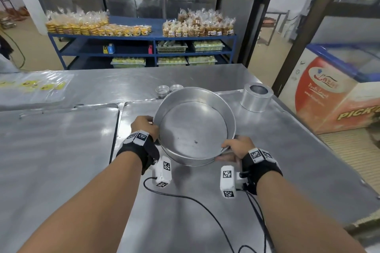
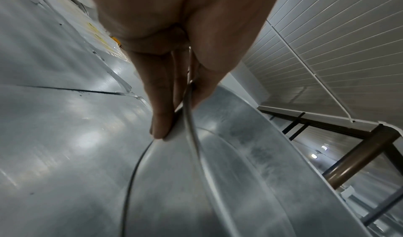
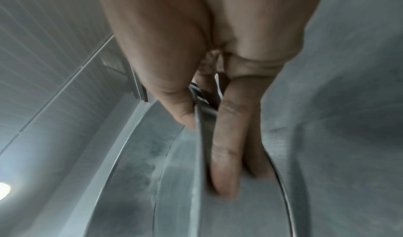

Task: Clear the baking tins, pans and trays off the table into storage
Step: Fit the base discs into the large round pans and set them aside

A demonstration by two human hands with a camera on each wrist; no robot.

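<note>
A large round metal baking pan (image 1: 193,129) is held tilted above the steel table (image 1: 61,150), its open side toward me. My left hand (image 1: 145,126) pinches its left rim, thumb inside and fingers on the outer wall; the left wrist view shows that left hand (image 2: 174,102) gripping the pan rim (image 2: 191,137). My right hand (image 1: 236,147) pinches the near right rim; in the right wrist view this right hand (image 3: 207,128) has its thumb inside the pan wall (image 3: 200,171) and its fingers outside. A tall round tin (image 1: 256,97) stands at the back right. Small tins (image 1: 168,89) sit behind the pan.
Clear plastic bags (image 1: 33,88) with yellow labels lie at the table's back left. A blue shelf rack (image 1: 141,37) with packed baked goods stands beyond the table. A chest freezer (image 1: 337,92) is at the right. Cables (image 1: 195,201) trail over the near table.
</note>
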